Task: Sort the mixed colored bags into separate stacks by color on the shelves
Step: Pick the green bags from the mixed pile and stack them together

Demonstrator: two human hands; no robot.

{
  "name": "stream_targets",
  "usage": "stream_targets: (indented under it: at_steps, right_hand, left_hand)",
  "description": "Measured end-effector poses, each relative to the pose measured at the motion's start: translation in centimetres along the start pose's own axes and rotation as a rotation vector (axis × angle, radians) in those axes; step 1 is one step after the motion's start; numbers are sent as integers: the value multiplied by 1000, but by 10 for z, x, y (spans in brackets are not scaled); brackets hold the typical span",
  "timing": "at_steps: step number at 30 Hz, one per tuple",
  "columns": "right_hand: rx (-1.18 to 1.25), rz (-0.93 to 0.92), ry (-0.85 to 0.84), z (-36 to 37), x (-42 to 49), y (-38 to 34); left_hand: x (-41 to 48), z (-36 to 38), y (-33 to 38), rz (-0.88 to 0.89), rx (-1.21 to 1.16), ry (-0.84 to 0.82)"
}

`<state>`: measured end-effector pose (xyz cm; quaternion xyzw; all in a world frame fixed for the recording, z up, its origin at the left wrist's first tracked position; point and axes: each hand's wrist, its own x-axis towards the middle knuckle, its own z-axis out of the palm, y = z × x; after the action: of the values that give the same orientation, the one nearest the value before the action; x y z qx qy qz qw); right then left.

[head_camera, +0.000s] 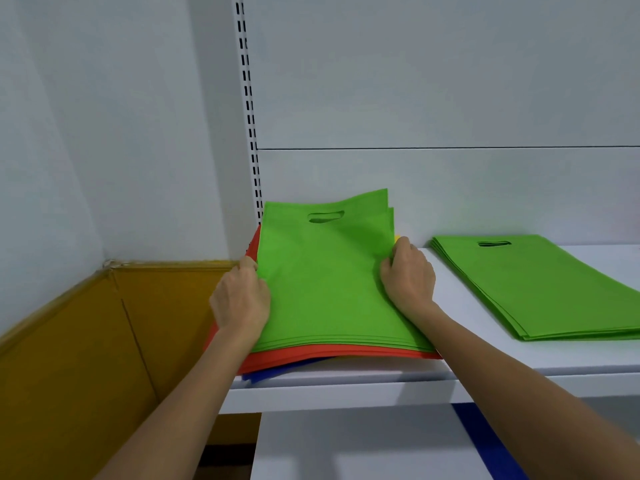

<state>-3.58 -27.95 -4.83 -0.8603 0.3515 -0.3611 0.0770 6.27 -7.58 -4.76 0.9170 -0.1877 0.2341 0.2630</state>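
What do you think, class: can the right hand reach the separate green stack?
Probably yes. The right hand grips the green bags atop the mixed pile, and only bare shelf lies between it and the green stack to its right.

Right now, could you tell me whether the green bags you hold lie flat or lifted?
Partly lifted: the green bags tilt up at the far end, near edge resting on the red bags.
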Motion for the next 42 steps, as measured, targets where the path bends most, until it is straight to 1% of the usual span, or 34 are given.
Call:
stream_targets:
  at_steps: [3, 8, 11, 13, 18, 23, 26, 30, 33, 37, 42]
  right_hand:
    - [94, 14, 22, 0, -1, -2]
    - [159, 29, -16, -3, -1, -2]
    - [88, -5, 1, -4, 1, -4]
    - [29, -33, 3, -6, 0, -5]
    - [37, -34, -38, -11, -2, -4]
    - [114, -57, -110, -24, 11, 0]
    - [127, -49, -155, -39, 25, 8]
    - [103, -61, -107, -65, 40, 23]
    - [51, -89, -61, -87, 52, 39]
    - [-26, -142, -62, -112, 70, 67]
    - [-54, -155, -64, -139, 95, 109]
  left_hand:
    - [-1, 1, 0, -25, -41, -47]
    - [2, -1, 2, -30, -14, -133]
    - [5, -5, 4, 7, 97, -164]
    - [4, -10, 6, 26, 139, -152]
    - [-1, -16, 7, 63, 35, -89]
    - [11, -30, 3, 118, -149, -88]
    - [18, -37, 8, 182, -182, -114]
    - [21, -39, 30, 229, -199, -126]
    - [21, -35, 55, 296, -197, -133]
    - [21, -29, 90, 365, -178, -95]
    - [18, -20, 144, 412, -168, -55]
